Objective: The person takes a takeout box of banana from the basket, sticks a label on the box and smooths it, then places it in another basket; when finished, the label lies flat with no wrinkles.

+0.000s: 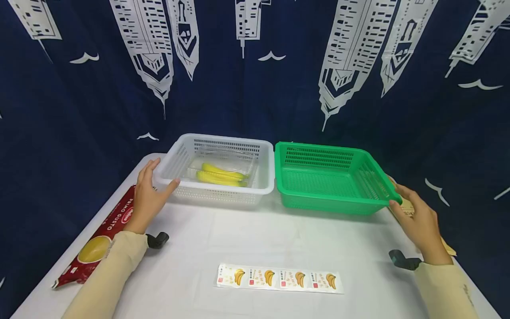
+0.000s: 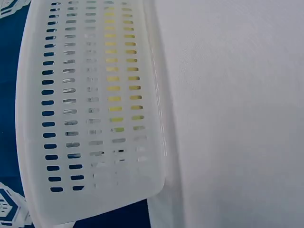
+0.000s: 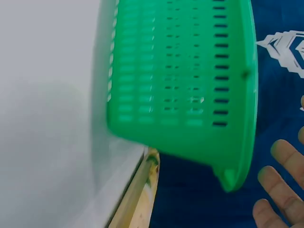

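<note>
My left hand [image 1: 148, 197], thumb and fingers spread, is at the left front corner of a white perforated basket [image 1: 223, 191]. Inside that basket lie yellow bananas [image 1: 221, 177] with a clear plastic container [image 1: 249, 161] about them. At the right end of an upright green basket [image 1: 326, 204] is my right hand [image 1: 418, 217]. In the right wrist view its fingers [image 3: 280, 194] are extended and apart from the green basket's wall [image 3: 175, 85]. The left wrist view shows the white basket's wall [image 2: 95, 95] but no fingers.
A strip of banana stickers [image 1: 280, 278] lies near the front of the white table [image 1: 255, 239]. A red bag [image 1: 105, 239] lies along the left edge. Partly hidden behind my right hand is a yellowish package [image 1: 407, 206]. A dark blue patterned cloth [image 1: 255, 97] hangs behind.
</note>
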Demonstrator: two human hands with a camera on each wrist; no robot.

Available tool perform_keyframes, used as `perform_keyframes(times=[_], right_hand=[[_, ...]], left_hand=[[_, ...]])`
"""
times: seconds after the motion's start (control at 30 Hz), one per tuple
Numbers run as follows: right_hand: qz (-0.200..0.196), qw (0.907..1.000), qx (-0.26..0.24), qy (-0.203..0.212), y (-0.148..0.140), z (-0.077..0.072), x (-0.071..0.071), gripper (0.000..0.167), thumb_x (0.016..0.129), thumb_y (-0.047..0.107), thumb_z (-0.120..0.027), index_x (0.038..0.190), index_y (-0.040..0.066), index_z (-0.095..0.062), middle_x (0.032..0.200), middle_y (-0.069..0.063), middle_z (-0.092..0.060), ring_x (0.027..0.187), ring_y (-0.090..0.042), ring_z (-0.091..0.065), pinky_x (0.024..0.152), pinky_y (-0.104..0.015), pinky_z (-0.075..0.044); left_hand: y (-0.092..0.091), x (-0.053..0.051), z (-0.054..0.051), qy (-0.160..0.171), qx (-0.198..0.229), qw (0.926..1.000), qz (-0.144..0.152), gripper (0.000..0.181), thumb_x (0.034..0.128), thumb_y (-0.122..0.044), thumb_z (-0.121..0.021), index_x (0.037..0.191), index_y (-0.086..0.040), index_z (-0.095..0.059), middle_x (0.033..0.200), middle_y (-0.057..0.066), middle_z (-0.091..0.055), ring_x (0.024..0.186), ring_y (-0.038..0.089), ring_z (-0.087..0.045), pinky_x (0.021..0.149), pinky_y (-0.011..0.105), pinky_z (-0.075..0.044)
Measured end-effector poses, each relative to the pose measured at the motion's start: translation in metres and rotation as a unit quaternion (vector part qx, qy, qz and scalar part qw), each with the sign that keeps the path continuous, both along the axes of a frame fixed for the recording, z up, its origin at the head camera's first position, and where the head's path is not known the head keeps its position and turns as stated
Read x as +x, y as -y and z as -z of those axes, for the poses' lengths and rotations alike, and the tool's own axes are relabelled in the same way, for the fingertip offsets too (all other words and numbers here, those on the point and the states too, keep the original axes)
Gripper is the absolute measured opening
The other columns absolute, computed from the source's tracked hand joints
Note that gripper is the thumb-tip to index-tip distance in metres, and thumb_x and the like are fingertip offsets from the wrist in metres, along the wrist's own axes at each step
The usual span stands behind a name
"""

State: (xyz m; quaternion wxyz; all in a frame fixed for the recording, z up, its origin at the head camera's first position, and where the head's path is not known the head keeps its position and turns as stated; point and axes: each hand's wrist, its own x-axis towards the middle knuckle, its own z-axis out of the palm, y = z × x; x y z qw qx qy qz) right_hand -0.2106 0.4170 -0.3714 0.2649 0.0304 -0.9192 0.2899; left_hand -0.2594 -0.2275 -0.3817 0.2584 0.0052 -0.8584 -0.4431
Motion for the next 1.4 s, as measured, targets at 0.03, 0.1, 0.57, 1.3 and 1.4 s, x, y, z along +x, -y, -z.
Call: perform_keyframes(times=[0.03,0.1,0.57,1.3,1.4], right_hand=[[-0.005,1.0000,-0.005,-0.002,0.001,0.000,0.000,0.056,0.112,0.021,-0.060,0.163,0.004,-0.045,0.156,-0.034,-0.051,0.142,-0.060,-0.045,0.114,-0.072,-0.038],[-0.016,0.9998,-0.012,-0.007,0.002,-0.001,-0.002,0.056,0.112,0.022,-0.061,0.164,0.008,-0.045,0.156,-0.031,-0.052,0.148,-0.031,-0.051,0.121,-0.049,-0.042],[-0.097,0.9940,-0.049,0.009,0.023,-0.020,-0.026,0.059,0.111,0.022,-0.064,0.166,0.011,-0.043,0.152,-0.025,-0.058,0.116,0.021,-0.045,0.093,-0.001,-0.039],[-0.253,0.9532,-0.051,0.157,0.072,-0.046,-0.071,0.056,0.113,0.017,-0.058,0.161,-0.007,-0.041,0.147,-0.035,-0.057,0.110,0.011,-0.059,0.089,-0.016,-0.049],[-0.270,0.9461,-0.067,0.166,0.082,-0.048,-0.076,0.055,0.113,0.015,-0.057,0.161,-0.008,-0.040,0.145,-0.037,-0.057,0.110,0.009,-0.060,0.089,-0.014,-0.050]], left_hand=[[0.000,-0.001,0.001,-0.001,0.017,0.9999,-0.003,0.083,0.0968,-0.023,-0.080,0.167,-0.008,-0.038,0.174,0.024,-0.027,0.157,0.050,-0.029,0.124,0.072,-0.025],[-0.001,-0.004,0.002,-0.001,0.047,0.9989,-0.007,0.084,0.0967,-0.021,-0.080,0.167,-0.009,-0.036,0.174,0.023,-0.026,0.157,0.047,-0.029,0.125,0.069,-0.024],[-0.006,-0.029,0.012,0.046,0.339,0.9393,0.030,0.093,0.1018,-0.006,-0.071,0.174,-0.017,-0.014,0.177,0.017,-0.020,0.159,0.035,-0.030,0.128,0.041,-0.030],[-0.018,-0.041,0.033,0.012,0.350,0.9359,0.038,0.081,0.0977,-0.001,-0.075,0.163,-0.011,-0.028,0.165,0.018,-0.042,0.148,0.035,-0.046,0.116,0.035,-0.041],[-0.018,-0.042,0.035,0.008,0.347,0.9370,0.038,0.079,0.0980,-0.001,-0.074,0.162,-0.010,-0.028,0.165,0.018,-0.042,0.149,0.034,-0.045,0.118,0.037,-0.040]])
